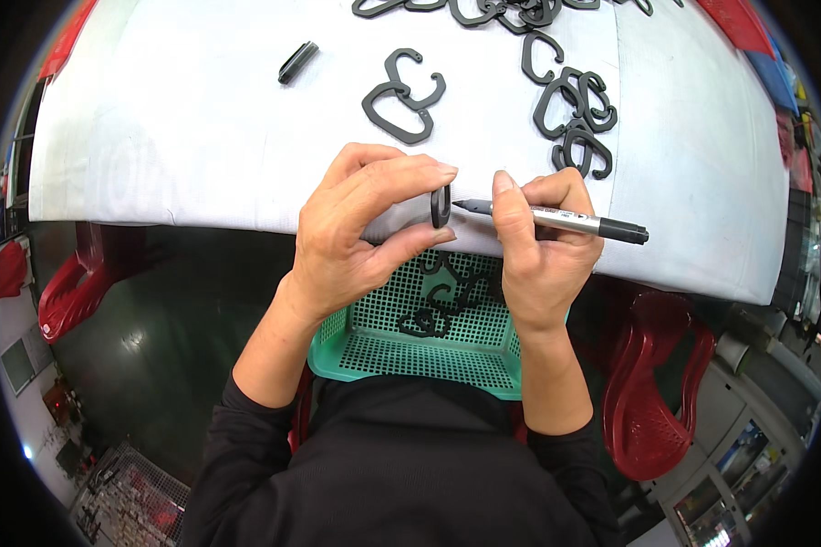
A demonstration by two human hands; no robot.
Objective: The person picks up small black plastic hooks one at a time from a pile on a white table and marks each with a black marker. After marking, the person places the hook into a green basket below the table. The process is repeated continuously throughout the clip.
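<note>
Between the thumb and fingers of my left hand (351,223) a black plastic hook ring (441,207) is pinched, turned edge-on. My right hand (547,242) grips a marker pen (566,220) with a grey-white barrel and black end. Its dark tip points left and is at or very close to the ring; I cannot tell whether they touch. Two black hook rings (400,114) lie against each other on the white-covered table (201,137) beyond my left hand. The black pen cap (297,63) rests farther off to the left.
Several black hook rings (575,118) form a cluster at the right, and more rings (520,13) lie along the far side. Below the table edge, a green mesh basket (337,360) holds several rings. Dark red chairs (652,392) stand at both sides.
</note>
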